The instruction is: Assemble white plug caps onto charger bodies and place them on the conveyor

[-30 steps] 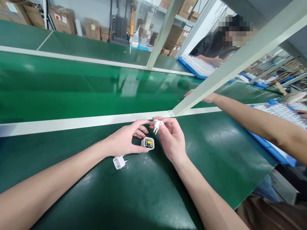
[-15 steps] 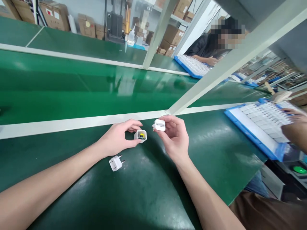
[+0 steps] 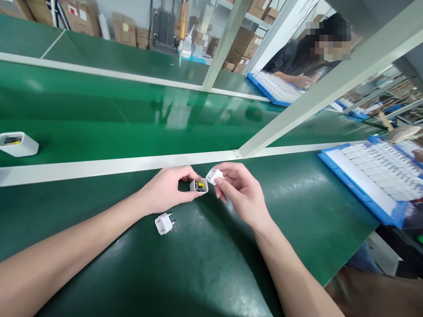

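My left hand [image 3: 170, 189] is closed around a white charger housing [image 3: 192, 185]. Its open end faces right and shows a yellow part and dark electronics inside. Between the thumb and fingers of my right hand [image 3: 243, 189] is a small white plug cap [image 3: 213, 175], held close to the housing's open end. Whether the two pieces touch I cannot tell. A white two-pin plug adapter [image 3: 163, 223] lies on the green table [image 3: 185, 268] below my left wrist, its pins pointing right.
Another open charger housing [image 3: 24, 144] sits on the green belt [image 3: 99, 136] at left. A pale metal post [image 3: 284, 105] slants up behind my hands. At right is a blue tray [image 3: 363, 193] of white pieces. Across the belt a person [image 3: 294, 66] sits by another tray [image 3: 277, 90].
My right hand has turned the plug cap and brought it up to the housing. Another charger housing has come into view on the belt at left. The view has shifted slightly.
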A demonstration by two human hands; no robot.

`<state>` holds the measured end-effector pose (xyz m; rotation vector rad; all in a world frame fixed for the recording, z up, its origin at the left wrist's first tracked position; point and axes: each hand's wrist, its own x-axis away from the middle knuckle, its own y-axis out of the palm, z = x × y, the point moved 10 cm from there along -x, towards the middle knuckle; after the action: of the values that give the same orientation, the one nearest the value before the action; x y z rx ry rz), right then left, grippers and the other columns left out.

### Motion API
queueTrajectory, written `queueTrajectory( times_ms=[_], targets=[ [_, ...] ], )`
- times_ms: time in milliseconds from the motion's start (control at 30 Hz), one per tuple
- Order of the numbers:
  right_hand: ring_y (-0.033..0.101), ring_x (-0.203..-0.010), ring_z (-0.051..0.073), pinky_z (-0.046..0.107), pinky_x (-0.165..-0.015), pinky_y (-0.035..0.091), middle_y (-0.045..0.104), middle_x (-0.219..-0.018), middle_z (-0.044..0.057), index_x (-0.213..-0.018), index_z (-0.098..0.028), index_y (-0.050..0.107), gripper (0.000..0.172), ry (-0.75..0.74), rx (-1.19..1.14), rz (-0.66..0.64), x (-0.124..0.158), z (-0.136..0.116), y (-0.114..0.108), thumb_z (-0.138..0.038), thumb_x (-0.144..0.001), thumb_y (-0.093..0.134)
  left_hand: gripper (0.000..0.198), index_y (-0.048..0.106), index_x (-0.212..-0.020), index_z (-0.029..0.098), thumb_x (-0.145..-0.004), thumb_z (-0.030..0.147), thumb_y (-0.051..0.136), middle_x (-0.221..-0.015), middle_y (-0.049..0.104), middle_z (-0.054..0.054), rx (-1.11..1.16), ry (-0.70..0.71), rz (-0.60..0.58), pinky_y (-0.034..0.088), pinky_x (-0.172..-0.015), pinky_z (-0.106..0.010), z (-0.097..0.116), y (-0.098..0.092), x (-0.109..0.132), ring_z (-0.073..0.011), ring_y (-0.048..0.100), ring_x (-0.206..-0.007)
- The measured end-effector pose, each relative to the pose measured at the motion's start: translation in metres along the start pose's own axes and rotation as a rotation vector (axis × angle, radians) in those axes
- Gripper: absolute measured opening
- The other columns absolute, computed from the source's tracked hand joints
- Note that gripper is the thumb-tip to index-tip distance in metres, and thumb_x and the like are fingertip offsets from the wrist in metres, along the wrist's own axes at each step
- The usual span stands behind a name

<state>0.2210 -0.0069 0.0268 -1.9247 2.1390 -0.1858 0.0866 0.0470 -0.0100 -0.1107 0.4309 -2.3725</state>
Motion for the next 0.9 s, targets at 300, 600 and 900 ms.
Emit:
queueTrajectory(
  times_ms=[300,600,900],
  targets=[
    [0.066,-0.086,0.017,0.032,-0.073,0.059,0.066,-0.107,0.006,-0.126,-0.027,0.07,0.033,-0.13,0.438,-0.134,0.005,-0.013,0.013,-0.031,-0.093,0.071,0.025,0.071,-0.107,0.024,-0.086,0.037,0.072,-0.112,0.075,0.0,-0.016,0.049,0.017,0.052,-0.092,-0.032,0.003,-0.002,0.001,-0.0193,0.068,-0.102],
    [0.064,-0.078,0.015,0.028,-0.063,0.053,0.07,-0.094,0.005,-0.104,-0.022,0.07,0.008,-0.493,0.596,-0.051,0.015,-0.042,0.019,-0.02,-0.096,0.069,0.024,0.072,-0.106,0.026,-0.085,0.037,0.074,-0.11,0.075,0.003,-0.007,0.049,0.046,0.052,-0.091,-0.03,-0.001,-0.002,0.0,-0.018,0.068,-0.102],
    [0.057,-0.078,0.014,0.029,-0.063,0.049,0.061,-0.097,0.004,-0.107,-0.024,0.065,0.011,-0.364,0.549,-0.079,0.006,-0.02,0.021,-0.021,-0.096,0.067,0.021,0.073,-0.103,0.026,-0.086,0.039,0.072,-0.106,0.074,0.003,0.005,0.056,0.032,0.052,-0.089,-0.031,-0.001,-0.001,-0.001,-0.0179,0.067,-0.098]
  ],
)
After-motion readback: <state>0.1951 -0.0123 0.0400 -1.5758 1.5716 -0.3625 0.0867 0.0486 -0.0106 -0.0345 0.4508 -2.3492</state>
